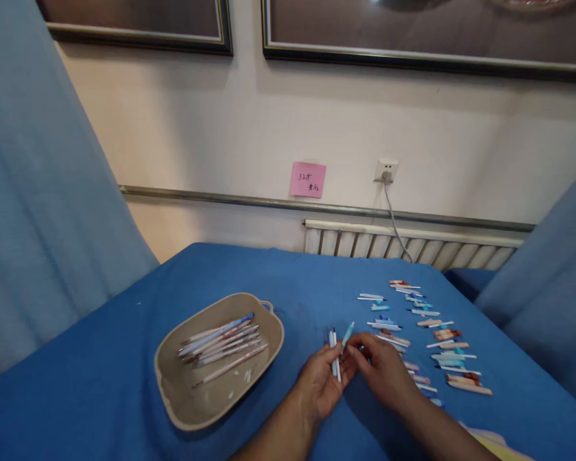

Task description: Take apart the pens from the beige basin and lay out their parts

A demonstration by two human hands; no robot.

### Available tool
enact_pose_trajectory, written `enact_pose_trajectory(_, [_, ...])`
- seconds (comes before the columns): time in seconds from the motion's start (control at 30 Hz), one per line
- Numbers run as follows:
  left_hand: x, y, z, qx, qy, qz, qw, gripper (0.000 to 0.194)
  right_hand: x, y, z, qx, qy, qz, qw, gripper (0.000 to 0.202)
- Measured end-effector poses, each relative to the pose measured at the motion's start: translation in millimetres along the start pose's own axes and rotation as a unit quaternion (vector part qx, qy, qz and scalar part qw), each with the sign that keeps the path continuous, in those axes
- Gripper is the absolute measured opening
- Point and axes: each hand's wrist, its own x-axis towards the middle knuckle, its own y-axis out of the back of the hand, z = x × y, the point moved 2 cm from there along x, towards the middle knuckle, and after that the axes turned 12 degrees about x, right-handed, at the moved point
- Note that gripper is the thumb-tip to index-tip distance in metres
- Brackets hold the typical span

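- Work in hand: pen assembly on a blue tablecloth (125, 358). Both hands meet just above the cloth, near the front edge and right of centre.
- Left hand (322, 379): palm turned up, fingers curled around white pen parts (335, 355) that stand out past the fingertips. The grip is narrow and closed on these parts.
- Right hand (381, 371): fingers pinched together on a light blue pen piece (348, 333), which points up and away from the person. The tip of this piece sits just beside the white parts in the other hand; whether the two touch cannot be told.
- Progress, as a judgement: the beige tray (173, 384) to the left of the hands holds roughly a dozen whole pens (223, 344) lying side by side, so a batch appears finished.
- Remaining, as a judgement: loose pen parts (427, 333) lie in two rough rows to the right of the hands, running from the far side of the cloth to the near side. A good share of the work looks undone.
- Appearance of the parts: slim, short sticks in white, light blue and reddish brown. Finer detail is too small to read.
- Surroundings: a pink note (308, 178) and a wall socket (386, 171) sit on the wall behind, above a radiator (355, 243).
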Motion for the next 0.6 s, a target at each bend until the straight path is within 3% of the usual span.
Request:
enact_pose_trajectory(0.13, [-3.1,-0.7,2.1,0.039,0.024,-0.003,0.999,0.015,-0.2,6.2,32.6,0.139,-0.062,0.124,0.981,0.026])
enact_pose_trajectory(0.2, [-4.4,-1.1,1.5,0.062,0.037,-0.007,0.997,0.016,-0.7,6.8,45.0,0.206,-0.088,0.154,0.962,0.034])
enact_pose_trajectory(0.43, [-8.5,-6.3,1.4,0.127,0.053,-0.025,0.990,0.019,2.1,11.0,44.4,0.291,-0.080,0.098,0.948,0.033])
enact_pose_trajectory(0.6, [-9.2,-8.0,7.4,0.085,0.067,-0.007,0.994,0.017,5.1,22.2,49.4,0.303,-0.091,0.126,0.940,0.033])
